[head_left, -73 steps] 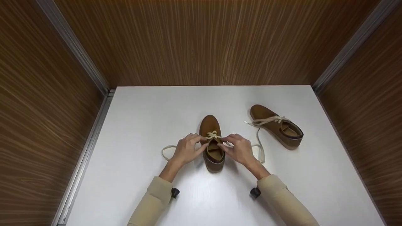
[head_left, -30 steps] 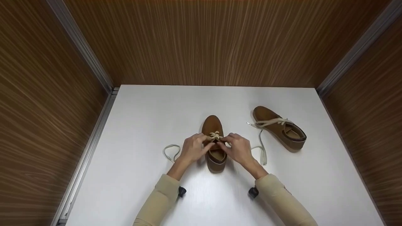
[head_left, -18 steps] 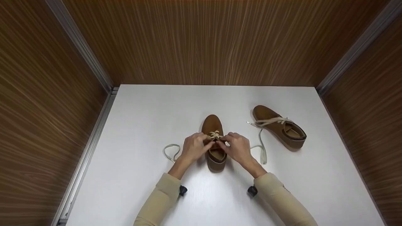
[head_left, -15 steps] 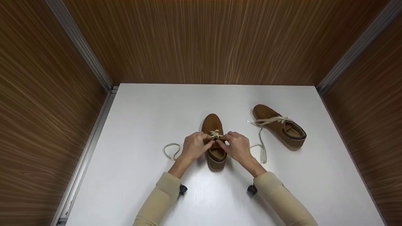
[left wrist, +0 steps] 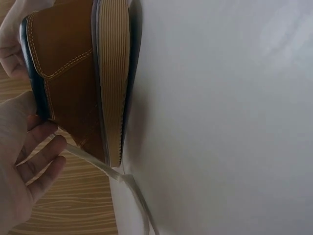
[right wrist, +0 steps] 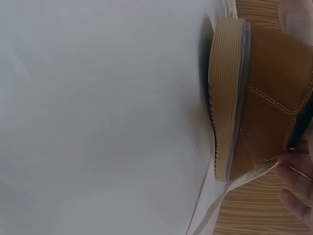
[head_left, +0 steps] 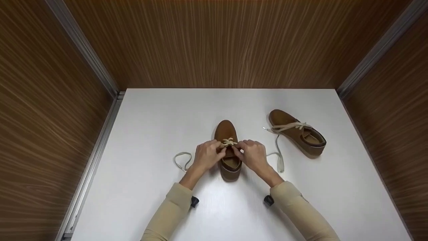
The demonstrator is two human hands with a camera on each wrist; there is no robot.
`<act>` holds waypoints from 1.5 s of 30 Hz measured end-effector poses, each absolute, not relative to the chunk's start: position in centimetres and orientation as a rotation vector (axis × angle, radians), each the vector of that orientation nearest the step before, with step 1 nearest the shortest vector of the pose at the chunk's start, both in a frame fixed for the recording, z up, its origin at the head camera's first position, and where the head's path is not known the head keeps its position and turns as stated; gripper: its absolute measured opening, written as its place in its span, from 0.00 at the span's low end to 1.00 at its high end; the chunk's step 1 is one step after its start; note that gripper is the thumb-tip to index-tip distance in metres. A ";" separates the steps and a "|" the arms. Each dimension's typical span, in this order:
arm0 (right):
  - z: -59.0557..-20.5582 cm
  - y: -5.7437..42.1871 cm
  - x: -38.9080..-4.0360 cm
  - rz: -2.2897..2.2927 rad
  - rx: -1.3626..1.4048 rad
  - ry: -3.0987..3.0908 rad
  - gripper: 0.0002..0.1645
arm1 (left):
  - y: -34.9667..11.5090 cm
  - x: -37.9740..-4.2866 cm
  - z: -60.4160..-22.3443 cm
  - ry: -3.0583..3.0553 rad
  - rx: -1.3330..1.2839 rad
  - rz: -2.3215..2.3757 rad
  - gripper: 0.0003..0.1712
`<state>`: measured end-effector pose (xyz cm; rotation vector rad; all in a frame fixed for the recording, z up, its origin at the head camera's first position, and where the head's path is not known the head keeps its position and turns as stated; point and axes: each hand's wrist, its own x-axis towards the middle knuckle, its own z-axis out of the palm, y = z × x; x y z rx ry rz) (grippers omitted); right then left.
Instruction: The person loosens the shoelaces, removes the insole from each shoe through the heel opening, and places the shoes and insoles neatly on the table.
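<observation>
A brown leather shoe (head_left: 225, 130) stands upright on the white table, toe pointing away from me. Its cream shoelace (head_left: 229, 142) crosses the front of the opening. My left hand (head_left: 206, 155) pinches the left lacing flap between thumb and index finger; my right hand (head_left: 253, 155) does likewise on the right flap. Both wrist views show the thumb at the dark-lined collar and the other fingers outside. One lace end (left wrist: 90, 157) trails down beside the sole in the left wrist view, another lace end (right wrist: 244, 178) in the right wrist view. The pinched edges are partly hidden by fingers.
At the right lies a second brown shoe (head_left: 280, 117), turned at an angle, its lace draped over its side. The first shoe's lace loops out on the table (head_left: 150, 127) to either side. Wood-grain panels (head_left: 214, 43) stand behind and at both sides.
The left thumb has drawn closer to its index finger, and the right thumb has shifted slightly. Both hands stay at the shoe's opening. The second shoe stays put while the view shifts slightly.
</observation>
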<state>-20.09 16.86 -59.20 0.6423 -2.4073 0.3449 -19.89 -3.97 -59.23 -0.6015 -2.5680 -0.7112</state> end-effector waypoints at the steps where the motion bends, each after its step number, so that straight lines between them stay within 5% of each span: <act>1: -59.2 16.9 -20.1 0.342 0.647 -2.399 0.15 | -4.0 -19.9 -59.3 -2.564 -0.604 -0.716 0.06; 45: -61.1 18.7 -20.2 0.597 0.457 -2.350 0.08 | -5.3 -19.6 -60.6 -2.492 -0.427 -0.818 0.09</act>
